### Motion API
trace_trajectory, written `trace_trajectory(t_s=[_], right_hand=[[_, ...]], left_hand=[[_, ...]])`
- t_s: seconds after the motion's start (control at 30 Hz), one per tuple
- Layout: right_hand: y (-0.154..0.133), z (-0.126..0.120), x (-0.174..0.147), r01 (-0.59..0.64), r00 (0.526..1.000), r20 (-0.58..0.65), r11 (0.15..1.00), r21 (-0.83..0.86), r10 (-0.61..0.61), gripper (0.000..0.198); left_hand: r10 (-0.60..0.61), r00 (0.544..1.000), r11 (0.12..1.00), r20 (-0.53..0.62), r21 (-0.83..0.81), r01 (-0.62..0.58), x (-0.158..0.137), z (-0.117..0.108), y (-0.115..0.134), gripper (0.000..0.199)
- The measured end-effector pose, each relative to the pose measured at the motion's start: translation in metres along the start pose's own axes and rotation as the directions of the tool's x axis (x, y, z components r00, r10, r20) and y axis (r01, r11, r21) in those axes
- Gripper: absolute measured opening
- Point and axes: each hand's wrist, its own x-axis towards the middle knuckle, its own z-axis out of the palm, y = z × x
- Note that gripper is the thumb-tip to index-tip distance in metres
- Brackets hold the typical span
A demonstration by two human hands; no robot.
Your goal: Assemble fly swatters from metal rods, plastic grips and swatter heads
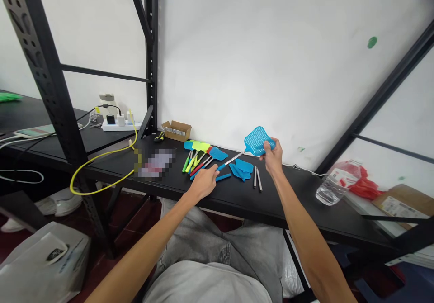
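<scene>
A blue fly swatter [257, 139] with a metal shaft is held up in both hands above the black shelf. My left hand [205, 181] is closed round its handle end. At the other end, my right hand [273, 154] pinches the edge of the perforated head between thumb and fingers. Below lie loose blue swatter heads [243, 166], two metal rods [257, 179] and a blue handle [224, 177]. Left of these, several swatters [200, 147] with green, yellow, red and blue parts lie bunched together.
An open cardboard box [176, 131] stands against the wall. A yellow cable [88, 162] loops over the shelf edge near an upright [57, 77]. To the right are a clear plastic bottle [329, 191], a red bag [364, 185] and a carton [405, 203]. A power strip [121, 125] sits at left.
</scene>
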Motion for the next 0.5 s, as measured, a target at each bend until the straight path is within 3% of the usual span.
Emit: trace_trajectory(t_s=[0.27, 0.4, 0.5], right_hand=[[0.001, 0.01, -0.004, -0.051, 0.997, 0.049, 0.993, -0.103, 0.057, 0.043], [0.018, -0.008, -0.007, -0.231, 0.951, 0.175, 0.961, -0.149, 0.256, 0.049], [0.04, -0.032, -0.008, -0.302, 0.931, 0.096, 0.892, -0.337, 0.351, 0.046]], left_hand=[[-0.039, 0.999, 0.999, 0.002, -0.009, 0.039, 0.0, -0.003, 0.001, 0.024], [-0.063, 0.991, 0.998, -0.121, -0.018, 0.061, -0.001, -0.002, 0.002, 0.033], [-0.111, 0.975, 0.99, -0.194, 0.059, 0.125, -0.001, 0.001, 0.003, 0.048]])
